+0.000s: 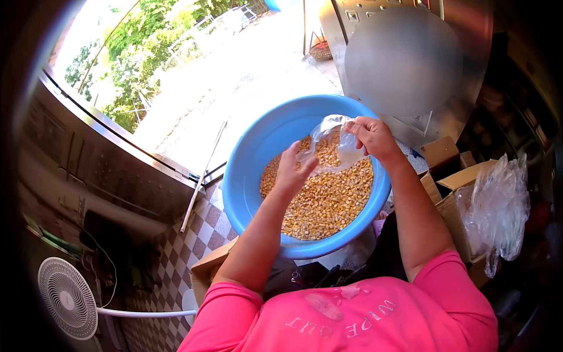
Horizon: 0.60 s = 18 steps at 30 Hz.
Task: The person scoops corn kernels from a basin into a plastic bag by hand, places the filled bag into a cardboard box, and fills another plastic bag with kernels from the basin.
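Note:
A large blue tub (237, 176) holds a bed of yellow corn kernels (328, 202). Above the kernels hangs a clear plastic bag (350, 154), thin and partly see-through. My right hand (373, 138) pinches the bag's upper right edge between thumb and fingers. On the other side of the bag is my left hand (290, 171), its thumb and fingers apart. Its fingertips come close to the bag's left edge; whether they touch it I cannot tell.
Right of the tub stand open cardboard boxes (454, 176), with a bunch of clear plastic bags (498, 205) over them. A white fan (68, 298) is at lower left. A pale stick (202, 176) leans near the doorway. A metal door (422, 126) is behind the tub.

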Tool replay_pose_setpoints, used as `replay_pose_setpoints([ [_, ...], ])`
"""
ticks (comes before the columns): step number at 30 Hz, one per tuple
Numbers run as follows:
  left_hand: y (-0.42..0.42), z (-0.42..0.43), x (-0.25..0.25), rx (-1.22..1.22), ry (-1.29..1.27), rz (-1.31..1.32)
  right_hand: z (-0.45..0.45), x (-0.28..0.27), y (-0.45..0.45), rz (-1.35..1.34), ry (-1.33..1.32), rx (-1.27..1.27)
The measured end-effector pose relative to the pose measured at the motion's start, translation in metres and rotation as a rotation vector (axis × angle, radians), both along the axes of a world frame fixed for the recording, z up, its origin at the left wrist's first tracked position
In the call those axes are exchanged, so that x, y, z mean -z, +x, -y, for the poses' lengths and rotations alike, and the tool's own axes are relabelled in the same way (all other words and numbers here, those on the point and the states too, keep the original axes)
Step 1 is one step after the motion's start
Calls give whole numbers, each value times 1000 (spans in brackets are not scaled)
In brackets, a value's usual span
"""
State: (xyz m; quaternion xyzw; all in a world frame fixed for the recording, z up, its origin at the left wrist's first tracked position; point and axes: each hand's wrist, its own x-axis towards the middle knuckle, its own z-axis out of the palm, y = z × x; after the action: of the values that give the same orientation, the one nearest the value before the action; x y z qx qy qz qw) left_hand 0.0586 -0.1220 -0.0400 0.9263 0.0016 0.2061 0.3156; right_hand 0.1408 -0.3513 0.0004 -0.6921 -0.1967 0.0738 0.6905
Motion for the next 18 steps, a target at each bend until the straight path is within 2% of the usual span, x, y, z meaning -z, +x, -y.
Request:
replay_pose_setpoints([
  [1,-4,4,1,-11,261,67,0,0,-1,1,0,-1],
  [2,-1,-2,6,-15,260,69,0,0,-1,-19,4,-19],
  [4,8,-24,18,-109,-86,-438,1,-3,-1,-33,6,-39],
  [6,3,-17,-12,-57,-742,-276,3,-5,-2,-21,-56,-13],
  [8,-4,-21,-26,35,-1220,-267,5,-1,2,7,-39,-4],
  [9,-7,-20,-31,37,-1220,-269,5,1,4,37,-27,-4],
  [11,-12,-19,-37,119,-1449,-264,4,3,5,30,-35,-23],
  [15,-8,-27,-35,222,-1516,-221,5,-6,-1,-72,23,-128],
  [16,-7,-28,-37,352,-1560,-253,6,-7,-1,-72,22,-128],
  [17,-8,-27,-43,483,-1599,-286,9,-8,0,-206,183,-201],
  [18,-10,-23,-47,483,-1599,-286,11,-8,2,-341,344,-274],
])
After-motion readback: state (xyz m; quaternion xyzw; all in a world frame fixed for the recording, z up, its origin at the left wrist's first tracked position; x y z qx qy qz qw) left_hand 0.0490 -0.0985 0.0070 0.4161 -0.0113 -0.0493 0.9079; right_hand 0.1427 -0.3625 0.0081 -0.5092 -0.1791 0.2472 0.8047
